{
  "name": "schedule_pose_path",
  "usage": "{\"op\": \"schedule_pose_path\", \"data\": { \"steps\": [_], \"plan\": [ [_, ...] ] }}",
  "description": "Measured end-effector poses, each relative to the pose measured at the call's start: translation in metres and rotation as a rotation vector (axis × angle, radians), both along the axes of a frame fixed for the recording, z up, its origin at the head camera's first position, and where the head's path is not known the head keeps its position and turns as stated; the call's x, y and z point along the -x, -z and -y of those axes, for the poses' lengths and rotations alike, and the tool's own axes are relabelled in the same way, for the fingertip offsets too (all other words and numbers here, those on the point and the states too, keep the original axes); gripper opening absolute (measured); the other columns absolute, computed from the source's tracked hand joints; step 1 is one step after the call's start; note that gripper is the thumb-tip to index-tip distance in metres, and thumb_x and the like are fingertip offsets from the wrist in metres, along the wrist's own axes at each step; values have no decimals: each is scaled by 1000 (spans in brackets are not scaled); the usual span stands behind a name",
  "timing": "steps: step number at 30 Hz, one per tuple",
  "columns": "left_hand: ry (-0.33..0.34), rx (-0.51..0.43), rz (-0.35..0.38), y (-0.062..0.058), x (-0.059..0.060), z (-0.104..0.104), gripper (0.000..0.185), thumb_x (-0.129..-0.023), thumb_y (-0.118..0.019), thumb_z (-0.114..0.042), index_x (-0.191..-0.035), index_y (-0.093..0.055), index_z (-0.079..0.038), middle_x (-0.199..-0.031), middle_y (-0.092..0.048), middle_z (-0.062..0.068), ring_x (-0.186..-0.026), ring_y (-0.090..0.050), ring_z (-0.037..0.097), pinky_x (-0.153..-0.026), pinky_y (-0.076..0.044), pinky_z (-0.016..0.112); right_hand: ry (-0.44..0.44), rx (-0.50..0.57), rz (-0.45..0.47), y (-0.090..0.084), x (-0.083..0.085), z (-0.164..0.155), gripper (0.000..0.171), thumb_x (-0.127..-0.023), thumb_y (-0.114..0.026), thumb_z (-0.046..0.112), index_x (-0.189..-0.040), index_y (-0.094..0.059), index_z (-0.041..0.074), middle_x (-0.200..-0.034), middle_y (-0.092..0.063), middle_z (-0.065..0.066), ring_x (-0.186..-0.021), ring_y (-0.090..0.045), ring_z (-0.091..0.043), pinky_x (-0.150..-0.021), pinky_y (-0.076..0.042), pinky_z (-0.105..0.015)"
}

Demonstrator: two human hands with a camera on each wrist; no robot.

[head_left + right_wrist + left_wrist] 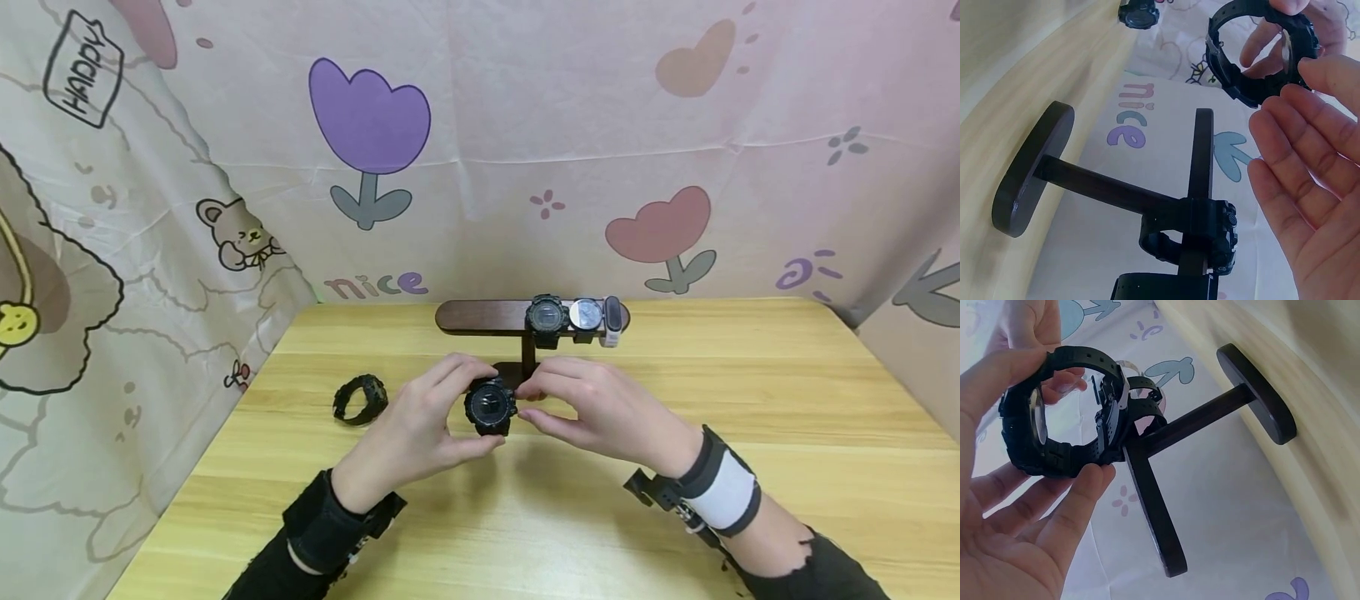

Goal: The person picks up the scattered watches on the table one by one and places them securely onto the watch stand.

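A black wristwatch (490, 406) with a round dial is held above the table in front of the display stand. My left hand (431, 417) grips it, fingers at its upper side and thumb at its lower side. In the left wrist view the watch's strap (1082, 357) forms a closed loop. My right hand (592, 404) is at the watch's right side, thumb and index fingertips at the case edge; its other fingers (1285, 194) lie fairly straight. Whether those fingertips press a button is too small to tell.
Behind the hands stands a dark wooden T-shaped watch stand (480, 317). Its right half carries a black watch (547, 317), a watch with a pale dial (586, 315) and a slim band (612, 317). Another black watch (361, 400) lies on the table's left. A printed cloth (495, 125) hangs behind.
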State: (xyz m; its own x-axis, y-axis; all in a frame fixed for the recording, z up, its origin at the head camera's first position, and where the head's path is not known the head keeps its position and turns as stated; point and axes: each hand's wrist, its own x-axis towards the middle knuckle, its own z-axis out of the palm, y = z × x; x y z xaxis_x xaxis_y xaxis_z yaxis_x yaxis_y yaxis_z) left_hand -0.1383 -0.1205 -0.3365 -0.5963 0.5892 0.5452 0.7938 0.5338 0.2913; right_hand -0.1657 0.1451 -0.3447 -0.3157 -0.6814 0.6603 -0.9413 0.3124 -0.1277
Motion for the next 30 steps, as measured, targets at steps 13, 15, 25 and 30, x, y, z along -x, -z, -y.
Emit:
{"op": "schedule_pose_path", "data": {
  "steps": [13, 15, 25, 30],
  "plan": [
    [-56, 19, -6, 2, 15, 25, 65, -76, -99, -22, -130, -64, -9, -126, -67, 4, -108, -72, 17, -92, -64, 33, 54, 15, -20, -11, 5, -17, 17, -95, -81, 15, -112, -78, 11, -100, -74, 3, -85, -69, -8, -74, -56, -18],
    [-69, 26, -8, -1, 18, 31, 66, -76, -99, -21, -131, -64, -8, -125, -67, 5, -107, -72, 17, -91, -64, 34, 78, 20, -23, -15, 5, -23, 19, -94, -82, 14, -113, -79, 11, -101, -75, 4, -87, -70, -9, -77, -56, -19],
    [-129, 43, -24, -19, 40, 63, 68, -74, -99, -17, -131, -63, -6, -127, -67, 9, -107, -73, 23, -92, -65, 39, 240, 10, 60, -37, 4, -54, 39, -86, -86, 7, -123, -76, 15, -113, -74, 5, -100, -70, -11, -92, -52, -14],
    [-148, 68, -38, -24, 51, 73, 67, -73, -99, -14, -129, -64, -4, -127, -67, 11, -107, -71, 24, -89, -65, 41, 299, 25, 76, -42, 9, -67, 44, -84, -89, 6, -125, -75, 12, -113, -74, 2, -101, -68, -14, -98, -46, -8]
  ]
}}
